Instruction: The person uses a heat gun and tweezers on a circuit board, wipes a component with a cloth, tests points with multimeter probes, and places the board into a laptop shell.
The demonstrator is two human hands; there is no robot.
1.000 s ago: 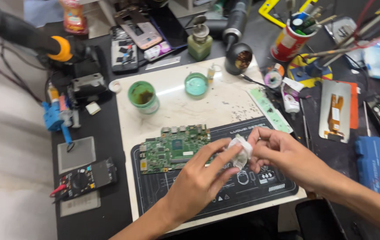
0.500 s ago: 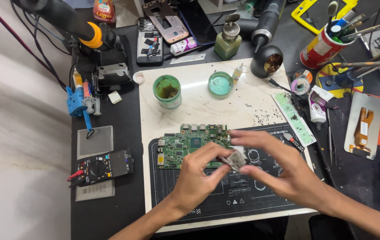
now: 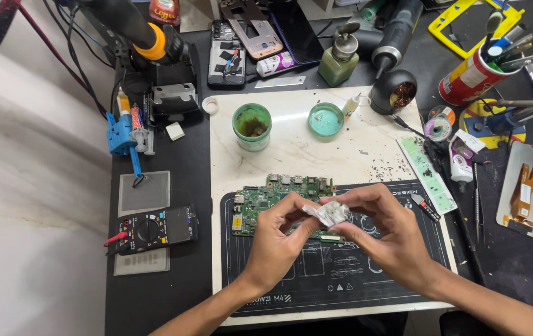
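From the head camera we look down on a dark tabletop [image 3: 154,298] crowded with repair gear. Near its front edge lies a black work mat [image 3: 316,274], resting on a pale board [image 3: 291,149] that reaches back toward the middle of the tabletop.

Our left hand [image 3: 276,242] and right hand [image 3: 385,233] meet above the mat's rear edge. Between them we hold a small crumpled white wipe [image 3: 332,213]. The fingers of both hands are closed on it: the left pinches its left end and the right curls over its right side from above. The wipe hangs just in front of a green circuit board [image 3: 260,199], which lies across the rear edge of the mat, its right part hidden behind our hands.

On the pale board behind the circuit board stand a green jar [image 3: 252,126] with dark residue inside and, just to its right, a shallow teal dish [image 3: 325,119]. A small dropper bottle [image 3: 350,106] stands beside the dish.

Toward the left edge of the tabletop a black multimeter [image 3: 154,229] lies flat, with a blue tool [image 3: 123,134] behind it. Near the right rear corner a red can [image 3: 469,78] holds several tools upright. A narrow green strip [image 3: 427,174] lies along the right edge of the pale board.
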